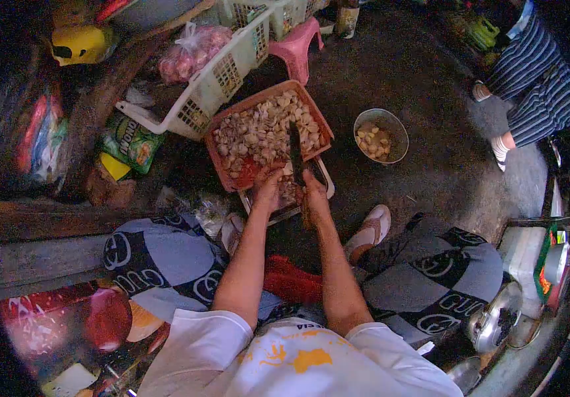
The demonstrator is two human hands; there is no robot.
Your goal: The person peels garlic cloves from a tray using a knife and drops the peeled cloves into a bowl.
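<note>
My right hand is wrapped round the handle of a knife, whose dark blade points away from me. Close beside it, my left hand has its fingers drawn together near the knife; whatever lies between them is too small to name. Both hands are over a light-rimmed tray holding small pieces. Just beyond stands a reddish basket heaped with garlic cloves. To the right, a round metal bowl holds pale peeled cloves.
A white plastic crate and a pink stool stand beyond the basket. At the upper right another person's legs in striped cloth show. Pots and a metal lid sit at the lower right.
</note>
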